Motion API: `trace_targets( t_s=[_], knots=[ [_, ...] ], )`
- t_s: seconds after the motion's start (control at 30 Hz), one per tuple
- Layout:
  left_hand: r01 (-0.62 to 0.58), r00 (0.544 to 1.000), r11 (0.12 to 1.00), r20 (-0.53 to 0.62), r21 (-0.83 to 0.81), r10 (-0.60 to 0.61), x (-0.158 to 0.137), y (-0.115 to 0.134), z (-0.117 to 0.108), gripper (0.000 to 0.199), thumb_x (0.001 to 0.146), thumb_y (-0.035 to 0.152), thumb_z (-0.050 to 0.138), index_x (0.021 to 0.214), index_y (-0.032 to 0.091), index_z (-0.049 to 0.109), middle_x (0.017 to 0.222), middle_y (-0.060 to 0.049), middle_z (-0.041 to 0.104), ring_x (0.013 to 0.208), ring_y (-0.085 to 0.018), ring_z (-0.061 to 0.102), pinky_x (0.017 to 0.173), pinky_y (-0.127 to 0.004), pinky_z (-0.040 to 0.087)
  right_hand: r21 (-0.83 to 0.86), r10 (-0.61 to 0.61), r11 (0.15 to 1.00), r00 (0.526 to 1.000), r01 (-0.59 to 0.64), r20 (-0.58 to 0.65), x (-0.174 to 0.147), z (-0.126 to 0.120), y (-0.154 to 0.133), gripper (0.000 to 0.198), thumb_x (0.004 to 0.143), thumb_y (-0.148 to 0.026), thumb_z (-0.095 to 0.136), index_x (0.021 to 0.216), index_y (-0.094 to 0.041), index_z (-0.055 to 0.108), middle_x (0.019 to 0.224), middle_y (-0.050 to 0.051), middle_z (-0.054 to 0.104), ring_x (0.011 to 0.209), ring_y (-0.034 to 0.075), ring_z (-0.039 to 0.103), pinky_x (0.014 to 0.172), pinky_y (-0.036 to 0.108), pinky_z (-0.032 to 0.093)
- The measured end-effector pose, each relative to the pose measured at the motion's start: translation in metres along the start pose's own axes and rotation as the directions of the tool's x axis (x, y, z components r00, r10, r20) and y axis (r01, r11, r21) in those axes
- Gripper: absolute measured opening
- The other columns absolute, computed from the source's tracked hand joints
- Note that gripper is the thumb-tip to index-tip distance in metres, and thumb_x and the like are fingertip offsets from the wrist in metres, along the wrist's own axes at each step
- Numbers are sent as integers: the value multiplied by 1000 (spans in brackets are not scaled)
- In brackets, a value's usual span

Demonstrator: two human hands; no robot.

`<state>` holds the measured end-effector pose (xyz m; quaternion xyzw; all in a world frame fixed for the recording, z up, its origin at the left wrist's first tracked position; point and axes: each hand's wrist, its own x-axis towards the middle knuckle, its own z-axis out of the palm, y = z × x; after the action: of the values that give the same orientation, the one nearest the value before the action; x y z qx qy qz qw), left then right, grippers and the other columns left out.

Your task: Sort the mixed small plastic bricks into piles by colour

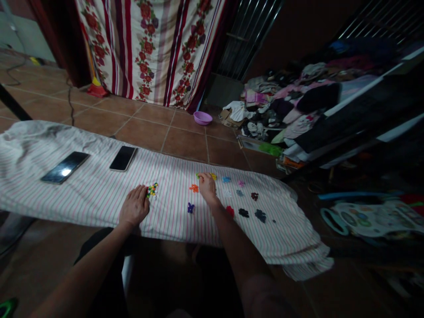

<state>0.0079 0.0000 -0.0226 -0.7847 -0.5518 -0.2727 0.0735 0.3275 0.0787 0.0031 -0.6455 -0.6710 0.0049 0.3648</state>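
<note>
Left hand (134,207) flat, fingers extended on the striped surface (172,223), right at the edge of the mixed bead pile (152,190)! Farther out, the right hand (206,182) bunches its fingers between green beads (198,176) and yellow beads (213,176), any grip impossible to tell; beyond, a purple bowl (202,118).

one pile (194,188) is orange — the cloth (172,223) striped pink and green.
</note>
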Motion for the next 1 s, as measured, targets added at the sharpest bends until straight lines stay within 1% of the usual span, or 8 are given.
trace_targets(
  t_s=[0.13,0.23,0.37,0.53,0.67,0.73,0.87,1.0],
  knots=[
    [30,999,1000,25,2,-30,1,2,-2,41,88,23,40,124,9,53,127,-18,59,125,-28,51,107,-45,39,89,-40,995,998,37,40,-8,17,-30,33,81,-9,40,91,-20,70,95,7,65,90,19,60,86,32,49],
    [29,998,1000,49,3,-29,1,3,-4,41,89,23,40,125,9,54,129,-18,58,125,-28,49,107,-45,38,147,-59,988,993,44,102,-17,31,-55,32,82,-9,42,91,-21,70,96,6,65,92,18,60,88,31,49],
    [37,997,999,67,1,-37,2,3,-6,41,89,22,40,126,12,54,130,-17,58,127,-28,48,107,-44,38,210,-104,976,970,57,218,-31,49,-87,32,85,-9,42,93,-22,71,97,4,65,93,16,61,89,29,49],
    [33,994,999,100,11,-34,2,2,-6,41,90,21,40,127,14,55,133,-17,56,128,-29,47,106,-45,39,264,-159,962,939,77,304,-40,65,-119,35,87,-9,42,103,-23,70,104,4,64,98,15,61,92,27,48],
    [35,994,999,107,7,-35,1,2,-7,41,90,22,40,128,14,55,134,-16,55,129,-29,46,107,-45,38,247,-172,966,912,81,373,-41,71,-132,37,88,-8,40,107,-22,68,107,5,64,100,15,60,94,26,47],
    [33,993,999,110,2,-33,1,2,-7,41,91,22,39,127,15,56,134,-16,55,129,-29,46,107,-46,38,221,-156,973,908,73,388,-41,72,-135,36,88,-8,40,107,-22,68,106,5,65,101,15,59,95,27,46],
    [38,995,999,97,-32,-35,1,2,-6,40,90,21,39,126,16,55,134,-15,56,129,-28,47,107,-47,38,180,-116,982,918,50,380,-40,72,-138,28,86,-11,45,101,-22,67,102,4,65,97,17,59,92,29,46],
    [62,997,995,41,-77,-59,2,3,-5,41,88,20,38,126,13,52,127,-17,59,125,-27,50,105,-46,40,161,-73,987,939,19,336,-42,75,-137,19,84,-12,51,91,-23,64,94,3,63,90,17,58,86,28,47]
  ],
)
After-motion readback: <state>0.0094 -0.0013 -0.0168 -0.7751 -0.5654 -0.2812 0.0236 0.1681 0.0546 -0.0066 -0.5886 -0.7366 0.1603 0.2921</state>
